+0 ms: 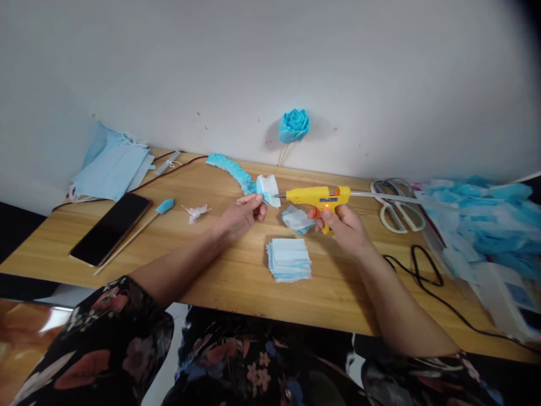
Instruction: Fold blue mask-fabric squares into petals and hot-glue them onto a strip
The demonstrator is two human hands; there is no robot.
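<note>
My left hand (244,215) pinches a small folded piece of blue and white mask fabric (267,188) just above the wooden table (236,282). My right hand (343,224) grips a yellow glue gun (318,197), and the gun's nozzle points left and touches the fabric piece. A clear glue stick (389,196) juts from the gun's back. A stack of cut blue squares (289,259) lies between my hands, with a smaller loose pile (297,219) behind it.
A finished blue fabric rose (293,126) leans on the wall. A black phone (110,228), a stick with a blue tip (139,230), face masks (110,167) and a pleated strip (232,170) lie at the left. Scissors (397,210), a black cord (426,276) and blue scraps (486,217) are at the right.
</note>
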